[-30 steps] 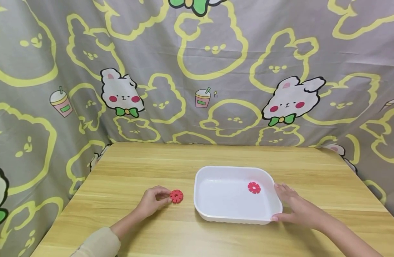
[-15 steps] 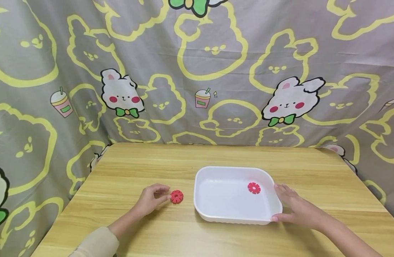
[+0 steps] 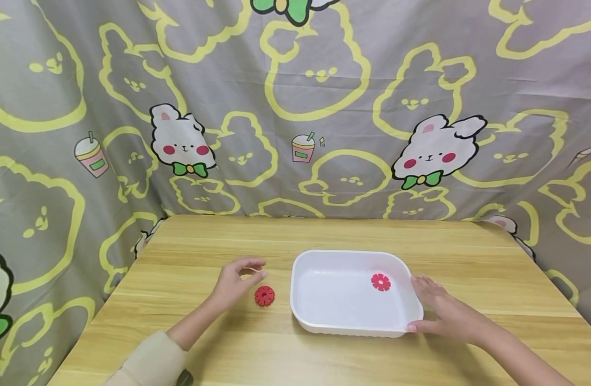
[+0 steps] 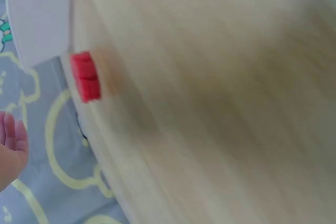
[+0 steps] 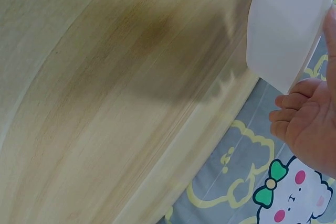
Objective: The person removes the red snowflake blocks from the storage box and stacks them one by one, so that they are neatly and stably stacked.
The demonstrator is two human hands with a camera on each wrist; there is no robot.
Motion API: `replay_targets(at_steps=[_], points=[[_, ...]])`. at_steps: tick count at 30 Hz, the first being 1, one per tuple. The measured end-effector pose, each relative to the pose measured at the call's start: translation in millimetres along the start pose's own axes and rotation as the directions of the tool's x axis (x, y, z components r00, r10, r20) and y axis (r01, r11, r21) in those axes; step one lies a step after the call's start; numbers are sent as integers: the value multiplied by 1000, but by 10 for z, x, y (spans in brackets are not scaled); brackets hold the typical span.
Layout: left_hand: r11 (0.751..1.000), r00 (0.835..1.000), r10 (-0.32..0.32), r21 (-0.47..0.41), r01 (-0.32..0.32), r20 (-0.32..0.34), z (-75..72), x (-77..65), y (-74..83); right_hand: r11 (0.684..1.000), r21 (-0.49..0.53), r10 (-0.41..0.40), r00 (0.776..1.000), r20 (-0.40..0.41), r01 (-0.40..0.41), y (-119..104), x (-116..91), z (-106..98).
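Observation:
My left hand [image 3: 239, 279] is raised just behind and left of a red notched disc [image 3: 264, 296] on the table, thumb and fingers apart with nothing between them. From the side, in the left wrist view, the red piece [image 4: 86, 77] looks thick and layered, and the left hand [image 4: 11, 148] is partly cut off by the frame. A white plastic bin [image 3: 350, 325] stands right of the disc. Inside it, near the right end, lies another red notched disc [image 3: 381, 282]. My right hand [image 3: 447, 316] rests against the bin's right end, thumb at the near corner, fingers along the outer wall.
The wooden table [image 3: 237, 236] carries the bin and the disc. Behind and beside it hangs a grey curtain [image 3: 256, 86] with yellow outlines and cartoon rabbits. A small dark object [image 3: 185, 377] shows under the left cuff.
The left hand has let go of the red disc and moved up and slightly right, away from it. The disc, the bin and the right hand stay in place.

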State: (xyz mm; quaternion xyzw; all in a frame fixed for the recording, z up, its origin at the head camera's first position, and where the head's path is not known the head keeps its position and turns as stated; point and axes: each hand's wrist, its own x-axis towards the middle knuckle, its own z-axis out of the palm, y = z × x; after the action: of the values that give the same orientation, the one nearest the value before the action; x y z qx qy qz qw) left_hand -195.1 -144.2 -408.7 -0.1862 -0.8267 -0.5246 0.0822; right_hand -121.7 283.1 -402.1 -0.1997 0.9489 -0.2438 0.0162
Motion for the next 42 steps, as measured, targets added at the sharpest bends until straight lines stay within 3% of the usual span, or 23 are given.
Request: replay_targets(at_steps=[11, 21, 31, 37, 42], points=[[993, 1000, 16, -118, -15, 0, 301, 167, 231, 1000, 3, -4, 1000, -5, 4, 2, 5, -7], [975, 999, -25, -220, 31, 31, 649, 268, 425, 1000, -3, -7, 1000, -2, 7, -5, 15, -18], [972, 998, 4, -233, 11, 64, 1084, 321, 528, 1000, 9, 1, 1000, -5, -1, -6, 6, -8], [979, 996, 43, -203, -26, 80, 1355, 350, 579, 1000, 12, -12, 1000, -7, 12, 4, 4, -10], [985, 994, 33, -173, -15, 100, 1557, 386, 658, 1000, 14, -20, 1000, -15, 21, 6, 4, -12]])
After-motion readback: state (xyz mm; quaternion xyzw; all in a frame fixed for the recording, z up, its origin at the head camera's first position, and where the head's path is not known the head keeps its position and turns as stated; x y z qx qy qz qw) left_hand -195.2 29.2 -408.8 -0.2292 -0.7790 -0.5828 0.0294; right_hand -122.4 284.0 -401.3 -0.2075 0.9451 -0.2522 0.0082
